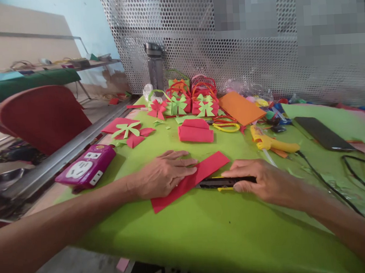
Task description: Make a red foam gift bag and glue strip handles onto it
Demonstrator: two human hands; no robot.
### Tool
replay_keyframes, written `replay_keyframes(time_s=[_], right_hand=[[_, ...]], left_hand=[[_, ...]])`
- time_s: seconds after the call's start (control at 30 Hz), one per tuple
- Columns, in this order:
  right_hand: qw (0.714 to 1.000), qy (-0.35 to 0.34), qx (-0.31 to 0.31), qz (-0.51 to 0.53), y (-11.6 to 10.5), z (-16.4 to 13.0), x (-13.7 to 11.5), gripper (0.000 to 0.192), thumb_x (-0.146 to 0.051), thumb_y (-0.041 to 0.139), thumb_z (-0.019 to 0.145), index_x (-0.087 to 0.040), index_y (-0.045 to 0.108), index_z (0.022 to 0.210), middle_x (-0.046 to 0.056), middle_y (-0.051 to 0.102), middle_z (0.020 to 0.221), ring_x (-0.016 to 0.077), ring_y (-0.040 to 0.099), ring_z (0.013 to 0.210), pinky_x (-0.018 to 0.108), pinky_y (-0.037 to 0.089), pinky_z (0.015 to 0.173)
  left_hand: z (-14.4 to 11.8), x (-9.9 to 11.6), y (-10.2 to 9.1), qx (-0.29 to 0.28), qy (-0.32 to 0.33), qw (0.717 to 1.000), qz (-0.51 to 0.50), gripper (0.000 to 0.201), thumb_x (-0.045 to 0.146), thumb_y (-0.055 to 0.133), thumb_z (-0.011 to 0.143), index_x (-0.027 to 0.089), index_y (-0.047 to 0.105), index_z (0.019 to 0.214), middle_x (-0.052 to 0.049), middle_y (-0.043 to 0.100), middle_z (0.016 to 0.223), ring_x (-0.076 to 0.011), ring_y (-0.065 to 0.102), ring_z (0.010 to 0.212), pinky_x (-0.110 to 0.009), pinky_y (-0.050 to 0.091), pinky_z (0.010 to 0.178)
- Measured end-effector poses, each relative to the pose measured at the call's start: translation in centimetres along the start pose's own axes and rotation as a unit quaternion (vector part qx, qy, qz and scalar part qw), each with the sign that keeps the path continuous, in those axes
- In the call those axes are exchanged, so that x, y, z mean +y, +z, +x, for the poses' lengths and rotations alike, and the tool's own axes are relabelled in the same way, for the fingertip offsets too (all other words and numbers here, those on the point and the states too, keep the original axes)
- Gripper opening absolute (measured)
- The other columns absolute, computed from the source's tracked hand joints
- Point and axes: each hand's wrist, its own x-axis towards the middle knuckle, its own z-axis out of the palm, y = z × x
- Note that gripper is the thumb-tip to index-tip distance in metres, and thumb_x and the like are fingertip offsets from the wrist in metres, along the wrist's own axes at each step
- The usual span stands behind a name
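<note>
The person's left hand lies flat, fingers spread out, on a long red paper strip. The strip rests on the green table, slanting from the near left up toward the right. The left hand presses down on its middle.

The right hand is closed around a black and yellow cutter. The cutter lies low on the table, and its tip touches the lower edge of the red strip, just beside the left hand's fingers.

Behind the hands sits a folded red paper piece. Farther back stands a row of little red and orange paper baskets with green bows. A flat orange sheet lies beside them on the right. A yellow glue gun lies near the right hand, a little behind it. A dark phone rests on the far right.

At the left edge of the table sits a pink power strip. A red chair stands past it. A shiny metal screen with holes rises behind the table.
</note>
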Motion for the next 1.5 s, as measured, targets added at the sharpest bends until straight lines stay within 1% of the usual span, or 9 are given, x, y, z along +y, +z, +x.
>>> replay_keyframes(time_s=[0.23,0.33,0.57,0.7,0.9,1.03,1.27,1.5], right_hand=[[1.000,0.000,0.004,0.002,0.1,0.0,0.0,0.031,-0.029,0.052,0.085,-0.025,0.063,0.114,0.004,0.062,0.089,0.0157,0.056,0.074,0.028,0.041,0.066],[1.000,-0.008,0.004,0.007,0.1,0.1,0.0,0.030,-0.029,0.052,0.085,-0.025,0.064,0.112,0.004,0.062,0.090,0.0162,0.057,0.075,0.028,0.041,0.067],[1.000,0.006,-0.009,0.016,0.2,0.4,-0.6,0.030,-0.028,0.052,0.085,-0.024,0.064,0.112,0.005,0.062,0.096,0.0183,0.057,0.082,0.030,0.041,0.073],[1.000,0.010,-0.014,0.008,0.1,0.3,-0.8,0.031,-0.027,0.052,0.085,-0.025,0.063,0.113,0.005,0.063,0.097,0.0184,0.057,0.083,0.031,0.041,0.074],[1.000,0.000,-0.012,0.006,0.3,0.5,-1.1,0.031,-0.027,0.053,0.084,-0.024,0.064,0.112,0.005,0.063,0.095,0.0182,0.058,0.082,0.030,0.042,0.073],[1.000,-0.018,-0.008,0.008,0.6,0.9,-1.5,0.030,-0.025,0.052,0.084,-0.022,0.065,0.110,0.005,0.063,0.092,0.0178,0.057,0.080,0.030,0.042,0.072],[0.999,-0.037,-0.005,-0.001,0.8,0.8,-1.4,0.031,-0.026,0.051,0.085,-0.025,0.063,0.114,0.005,0.063,0.092,0.0169,0.057,0.079,0.029,0.042,0.071],[0.999,-0.027,-0.022,-0.007,0.6,0.4,-1.5,0.028,-0.026,0.050,0.086,-0.024,0.066,0.108,0.004,0.062,0.092,0.0159,0.056,0.077,0.028,0.042,0.069]], left_hand=[[0.1,0.5,-0.6,-0.021,-0.006,1.000,0.007,0.037,0.014,0.036,0.091,0.016,0.054,0.123,-0.004,0.048,0.135,-0.0258,0.035,0.128,-0.045,0.033,0.105],[0.0,0.4,-0.5,-0.009,-0.002,1.000,0.003,0.037,0.015,0.036,0.091,0.017,0.054,0.123,-0.004,0.050,0.134,-0.0262,0.036,0.127,-0.047,0.035,0.103],[-0.2,0.0,0.2,0.024,0.009,1.000,-0.002,0.036,0.014,0.041,0.089,0.020,0.055,0.121,-0.003,0.052,0.131,-0.0245,0.038,0.127,-0.044,0.035,0.104],[-0.2,0.1,0.3,0.031,0.010,0.999,0.001,0.036,0.014,0.040,0.089,0.020,0.056,0.120,-0.003,0.053,0.130,-0.0246,0.040,0.126,-0.044,0.036,0.103],[-0.2,0.2,0.3,0.026,0.004,1.000,-0.003,0.035,0.015,0.041,0.090,0.020,0.056,0.121,-0.003,0.053,0.131,-0.0253,0.039,0.126,-0.046,0.036,0.103],[-0.2,0.1,0.2,0.022,0.002,1.000,-0.004,0.035,0.015,0.041,0.090,0.020,0.055,0.122,-0.003,0.052,0.131,-0.0255,0.039,0.126,-0.046,0.036,0.102],[-0.2,0.3,0.0,0.012,0.000,1.000,0.005,0.035,0.015,0.043,0.088,0.020,0.056,0.121,-0.004,0.052,0.132,-0.0260,0.039,0.127,-0.047,0.037,0.102],[-0.2,0.3,0.1,-0.002,-0.002,1.000,0.010,0.036,0.015,0.041,0.089,0.019,0.055,0.122,-0.004,0.050,0.133,-0.0264,0.037,0.128,-0.047,0.035,0.104]])
